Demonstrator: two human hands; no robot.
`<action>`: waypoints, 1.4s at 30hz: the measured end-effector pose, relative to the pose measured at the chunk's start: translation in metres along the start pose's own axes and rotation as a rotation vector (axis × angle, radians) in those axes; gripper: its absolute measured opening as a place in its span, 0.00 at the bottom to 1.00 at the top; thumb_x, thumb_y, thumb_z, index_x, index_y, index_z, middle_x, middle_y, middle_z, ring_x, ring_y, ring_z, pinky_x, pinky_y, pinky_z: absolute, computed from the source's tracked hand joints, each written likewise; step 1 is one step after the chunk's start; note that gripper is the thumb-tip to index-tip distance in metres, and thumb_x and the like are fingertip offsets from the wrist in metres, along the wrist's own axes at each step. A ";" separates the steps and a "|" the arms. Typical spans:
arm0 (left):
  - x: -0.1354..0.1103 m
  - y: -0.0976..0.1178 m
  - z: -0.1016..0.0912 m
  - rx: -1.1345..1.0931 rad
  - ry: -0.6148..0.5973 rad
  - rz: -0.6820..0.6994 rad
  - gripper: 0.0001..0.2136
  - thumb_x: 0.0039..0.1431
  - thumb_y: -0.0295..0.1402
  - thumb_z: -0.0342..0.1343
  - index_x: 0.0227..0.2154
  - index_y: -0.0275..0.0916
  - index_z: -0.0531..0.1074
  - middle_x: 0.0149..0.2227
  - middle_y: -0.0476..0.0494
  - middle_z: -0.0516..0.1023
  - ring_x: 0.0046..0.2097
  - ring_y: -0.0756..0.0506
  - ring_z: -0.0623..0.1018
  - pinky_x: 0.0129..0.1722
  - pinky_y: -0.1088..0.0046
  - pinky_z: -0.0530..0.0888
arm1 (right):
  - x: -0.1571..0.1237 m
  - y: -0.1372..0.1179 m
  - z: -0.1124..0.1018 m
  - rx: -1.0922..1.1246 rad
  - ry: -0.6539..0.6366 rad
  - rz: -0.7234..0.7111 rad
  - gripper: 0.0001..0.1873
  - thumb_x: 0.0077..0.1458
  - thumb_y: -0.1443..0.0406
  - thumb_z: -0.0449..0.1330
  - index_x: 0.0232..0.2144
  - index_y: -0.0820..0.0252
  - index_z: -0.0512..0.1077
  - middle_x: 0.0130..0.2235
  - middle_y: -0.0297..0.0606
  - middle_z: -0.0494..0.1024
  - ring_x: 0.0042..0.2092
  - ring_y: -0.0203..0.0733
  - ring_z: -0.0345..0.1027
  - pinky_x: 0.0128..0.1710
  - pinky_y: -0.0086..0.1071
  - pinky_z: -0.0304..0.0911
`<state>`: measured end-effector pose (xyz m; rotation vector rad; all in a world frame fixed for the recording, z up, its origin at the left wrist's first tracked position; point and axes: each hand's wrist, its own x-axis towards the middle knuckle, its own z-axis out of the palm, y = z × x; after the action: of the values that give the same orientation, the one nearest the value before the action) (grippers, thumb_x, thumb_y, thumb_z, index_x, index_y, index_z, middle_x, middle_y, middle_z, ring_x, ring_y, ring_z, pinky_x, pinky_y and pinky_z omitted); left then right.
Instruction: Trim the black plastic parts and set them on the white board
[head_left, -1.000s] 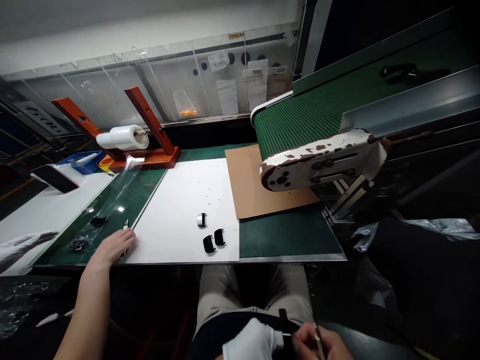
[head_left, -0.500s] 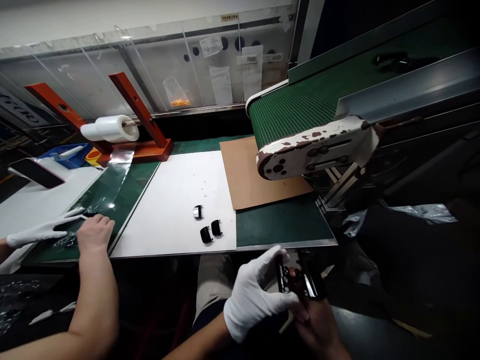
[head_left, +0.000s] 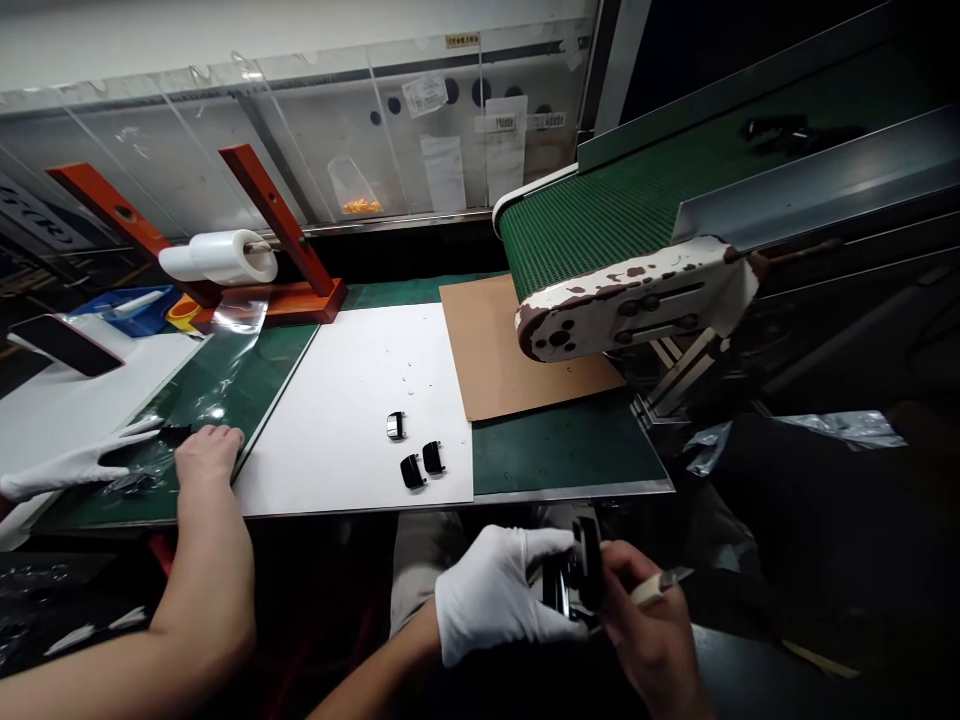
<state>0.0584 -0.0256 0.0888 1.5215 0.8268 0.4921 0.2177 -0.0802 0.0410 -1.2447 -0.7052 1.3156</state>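
Note:
My left hand (head_left: pixel 495 590), in a white glove, is closed around a glossy black plastic part (head_left: pixel 589 565) in front of the table edge. My bare right hand (head_left: pixel 645 625) is closed close against the part's right side. A small knife (head_left: pixel 651 589) with a pale handle is tucked in that hand, its blade pointing up and right. Whether the right fingers also grip the black part I cannot tell. Nearby on the white sheet (head_left: pixel 345 400) lie three small black plastic pieces, one of them (head_left: pixel 412 471) nearest the table edge.
At left, a co-worker's gloved hand (head_left: pixel 82 462) and bare hand (head_left: pixel 210 452) work at clear film (head_left: pixel 240 325) from a roll (head_left: pixel 225 257) on an orange stand (head_left: pixel 281 220). A green conveyor (head_left: pixel 585 220) overhangs brown cardboard (head_left: pixel 495 360) at right. Dark items ride the belt.
The black part has been turned between my hands. My right hand has risen, and the knife shows more plainly. The co-worker's bare hand has shifted slightly right.

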 end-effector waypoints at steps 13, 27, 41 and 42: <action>0.019 -0.038 -0.035 0.486 0.214 -0.068 0.14 0.62 0.36 0.55 0.49 0.37 0.69 0.50 0.40 0.72 0.49 0.41 0.74 0.48 0.57 0.73 | -0.006 0.015 -0.037 0.135 0.112 0.147 0.21 0.37 0.50 0.71 0.26 0.57 0.73 0.12 0.23 0.55 0.16 0.26 0.43 0.18 0.24 0.45; 0.126 -0.057 -0.151 0.754 0.343 -0.250 0.17 0.62 0.36 0.55 0.51 0.35 0.67 0.53 0.38 0.70 0.52 0.39 0.73 0.51 0.53 0.71 | 0.020 0.002 -0.004 0.353 0.196 0.285 0.26 0.29 0.51 0.74 0.24 0.59 0.68 0.21 0.32 0.73 0.14 0.21 0.46 0.13 0.18 0.41; 0.011 -0.018 -0.026 0.856 -0.128 0.515 0.25 0.57 0.35 0.59 0.55 0.37 0.61 0.55 0.31 0.69 0.56 0.37 0.70 0.54 0.61 0.69 | 0.023 0.016 0.003 0.063 0.009 0.454 0.30 0.32 0.48 0.72 0.29 0.63 0.71 0.19 0.26 0.64 0.18 0.23 0.48 0.15 0.19 0.40; 0.012 -0.017 -0.027 0.910 -0.127 0.525 0.21 0.59 0.33 0.57 0.54 0.36 0.61 0.53 0.31 0.71 0.55 0.38 0.71 0.53 0.61 0.70 | 0.023 0.017 0.004 0.057 0.006 0.465 0.29 0.32 0.48 0.72 0.30 0.63 0.71 0.19 0.26 0.65 0.18 0.23 0.48 0.15 0.20 0.40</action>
<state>0.0430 0.0004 0.0738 2.6157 0.5539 0.4000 0.2135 -0.0603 0.0198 -1.4165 -0.3794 1.6938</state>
